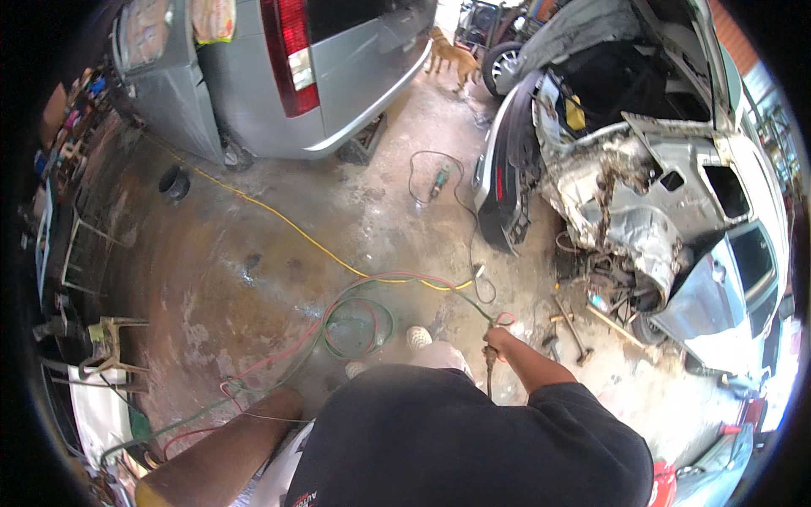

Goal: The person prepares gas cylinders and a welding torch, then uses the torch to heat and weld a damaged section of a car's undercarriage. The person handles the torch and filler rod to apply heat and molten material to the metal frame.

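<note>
Head view. The person's right hand (499,341) was found with its fingers closed around a slim, dark, rod-shaped tool (490,369), held above the floor (253,279), just beyond the front of the dark shirt (456,422). The tool's long axis ran nearly straight away from the body; its near end pointed back toward the shirt, its far end out across the floor. Which end was the working tip could not be told. The left hand was out of sight, and the state of its fingers could not be told.

A red hose (505,314) and a green hose (393,321), both thin and flexible, ran from beside the right hand, looped on the floor, and continued toward its lower left corner. The floor was hard, stained and patchy. A yellow cord (321,248) curved across it. Nearer the floor's right edge lay a long-handled hammer (574,328), beside a partly stripped car (659,186) with bare, crumpled sheet metal.
</note>
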The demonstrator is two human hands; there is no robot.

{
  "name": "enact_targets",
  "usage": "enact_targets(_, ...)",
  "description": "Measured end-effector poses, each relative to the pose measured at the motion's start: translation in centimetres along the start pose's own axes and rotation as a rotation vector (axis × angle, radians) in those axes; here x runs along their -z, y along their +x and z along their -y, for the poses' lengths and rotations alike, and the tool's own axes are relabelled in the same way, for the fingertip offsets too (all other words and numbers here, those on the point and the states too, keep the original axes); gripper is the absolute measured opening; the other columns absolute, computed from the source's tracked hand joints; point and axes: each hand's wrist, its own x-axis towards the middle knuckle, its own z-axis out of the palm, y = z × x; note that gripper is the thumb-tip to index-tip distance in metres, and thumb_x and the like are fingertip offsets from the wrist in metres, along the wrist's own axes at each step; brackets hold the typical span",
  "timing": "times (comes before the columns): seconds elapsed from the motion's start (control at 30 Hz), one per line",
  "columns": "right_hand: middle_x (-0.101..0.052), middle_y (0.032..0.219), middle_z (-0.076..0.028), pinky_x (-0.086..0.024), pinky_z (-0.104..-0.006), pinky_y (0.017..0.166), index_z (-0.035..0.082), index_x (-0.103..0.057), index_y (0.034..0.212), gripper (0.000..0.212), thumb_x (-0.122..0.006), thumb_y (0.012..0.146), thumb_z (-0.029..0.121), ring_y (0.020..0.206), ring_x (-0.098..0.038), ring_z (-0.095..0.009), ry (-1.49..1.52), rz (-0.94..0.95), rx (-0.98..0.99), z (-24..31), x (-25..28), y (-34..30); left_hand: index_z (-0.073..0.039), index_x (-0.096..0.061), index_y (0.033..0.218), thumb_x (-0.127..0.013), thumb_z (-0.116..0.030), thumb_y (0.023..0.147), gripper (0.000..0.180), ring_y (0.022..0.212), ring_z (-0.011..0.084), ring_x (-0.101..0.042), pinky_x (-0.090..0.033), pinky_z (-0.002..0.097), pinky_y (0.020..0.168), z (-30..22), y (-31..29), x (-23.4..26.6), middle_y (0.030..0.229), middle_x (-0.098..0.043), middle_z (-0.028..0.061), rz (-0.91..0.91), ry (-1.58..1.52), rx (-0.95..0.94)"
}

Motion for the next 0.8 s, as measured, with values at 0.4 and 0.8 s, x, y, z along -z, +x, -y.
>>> enact_targets(0.4, -0.06, 0.089, -0.014, -0.059, -0.0409, 0.058, 0.003, -0.049, 0.113, 0.012, -0.05, 0.106, 0.013, 0.069, -0.065, -0.025, 0.242, 0.11, -0.099, 1.3, -5.0, -2.1, -0.005, -0.039, 0.161, -0.062, -0.019, 0.1, 0.066, 0.136, 0.0362, -0.056, -0.049, 0.0462, 0.11, -4.0, 0.8, -2.1, 0.154, -0.051, 0.02, 0.017, 0.0, -0.082)
enact_targets(0.8, -0.06, 0.13, -0.023, -0.057, -0.0532, 0.101, -0.004, -0.052, 0.133, 0.039, -0.059, 0.105, 0.024, 0.112, -0.066, -0.037, 0.68, 0.711, 0.082, 11.9, -11.2, -11.0, -0.008, -0.03, 0.168, -0.069, -0.011, 0.095, 0.082, 0.143, 0.0361, -0.051, -0.048, 0.0451, 0.113, -28.9, -17.7, -4.2, 0.164, -0.043, 0.019, 0.365, -0.484, -0.636)
